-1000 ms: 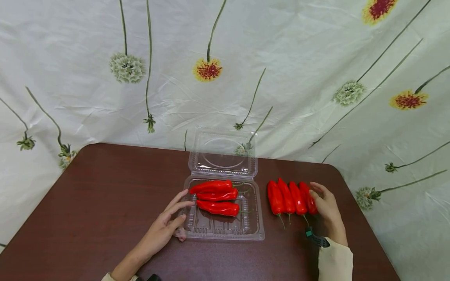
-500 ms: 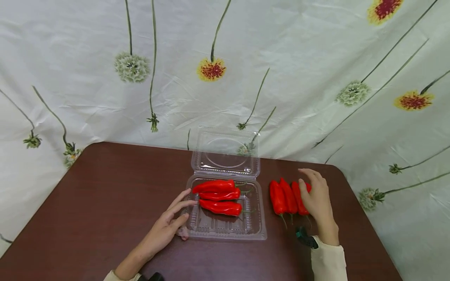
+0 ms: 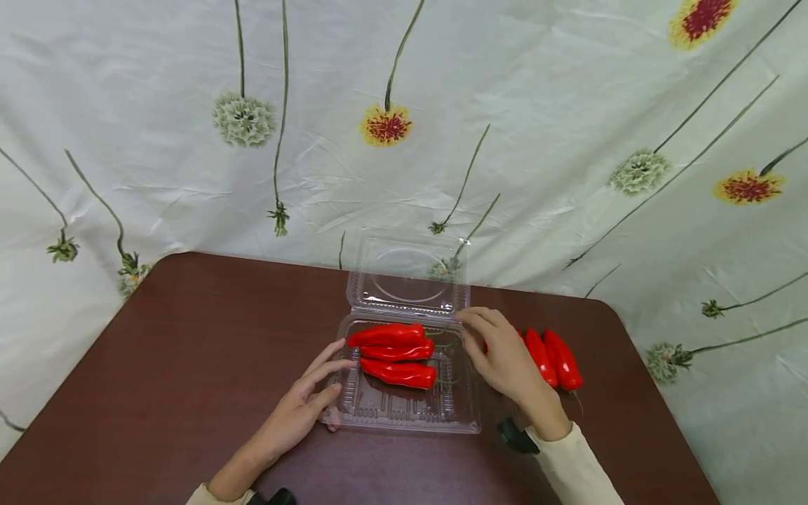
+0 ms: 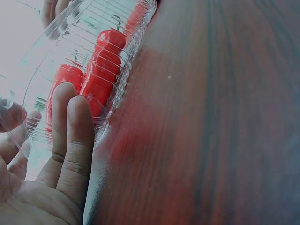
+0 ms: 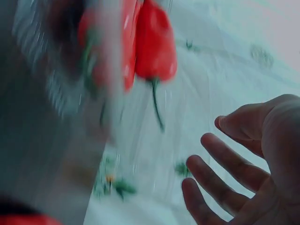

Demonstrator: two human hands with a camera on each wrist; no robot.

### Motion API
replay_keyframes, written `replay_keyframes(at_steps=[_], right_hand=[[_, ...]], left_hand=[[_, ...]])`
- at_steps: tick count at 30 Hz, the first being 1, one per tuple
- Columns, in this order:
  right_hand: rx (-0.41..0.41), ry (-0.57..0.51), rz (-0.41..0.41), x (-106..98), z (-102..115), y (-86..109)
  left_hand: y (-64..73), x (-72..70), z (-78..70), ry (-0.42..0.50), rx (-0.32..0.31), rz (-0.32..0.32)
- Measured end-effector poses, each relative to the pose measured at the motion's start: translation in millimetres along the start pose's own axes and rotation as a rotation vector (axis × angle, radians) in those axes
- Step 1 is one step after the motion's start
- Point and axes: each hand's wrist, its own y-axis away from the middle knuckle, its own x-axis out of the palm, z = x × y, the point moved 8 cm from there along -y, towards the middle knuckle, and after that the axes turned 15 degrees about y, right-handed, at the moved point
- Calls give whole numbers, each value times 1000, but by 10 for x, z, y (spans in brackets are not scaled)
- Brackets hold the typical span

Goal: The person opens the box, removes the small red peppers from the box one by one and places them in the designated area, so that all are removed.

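Three red peppers [image 3: 398,373] with thin green stems lie side by side in a clear plastic clamshell box [image 3: 410,425]. My left hand [image 3: 290,410] is at the box's left side, its long fingers extended over the rim. Straight fingers [image 4: 79,145] lie against the clear wall in the left wrist view. Beyond the box's right rim, my right hand [image 3: 505,358] hovers over a row of more red peppers [image 3: 562,361], hiding part of it. In the right wrist view its fingers [image 5: 225,161] are spread and loosely bent, with nothing between them.
The box's clear lid [image 3: 410,284] stands raised at the back, against a white flower-print cloth [image 3: 536,105]. Everything rests on a dark reddish-brown table [image 3: 240,322], whose far edge meets the cloth.
My right hand has moved left from the far right end of the pepper row to its left end beside the box, uncovering the rightmost peppers. The left hand has stayed at the box.
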Motion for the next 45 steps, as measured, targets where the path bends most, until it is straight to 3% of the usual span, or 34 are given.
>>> replay_keyframes(at_steps=[4,11,14,19,22,28,36,45], right_hand=[[-54,-162,124,109,209,-67],[-153,-439,280,297,501,-107],[-135,-548,361,385,555,-99],[-30,-716,474,487,585,-85],[-5,-720,506,550,593,-81],[-50,-656,519,676,622,-80],[-27,-587,546,790,592,-49],[-10,-537,564,881,617,56]], left_hand=[[-6,14,-3,40,0,20],[-4,0,6,33,-16,12],[-8,2,17,54,-30,16],[-6,4,22,63,-40,19],[-5,8,23,76,-46,29],[-3,8,23,78,-52,34],[-8,17,15,85,-56,36],[-8,9,10,47,-39,24]])
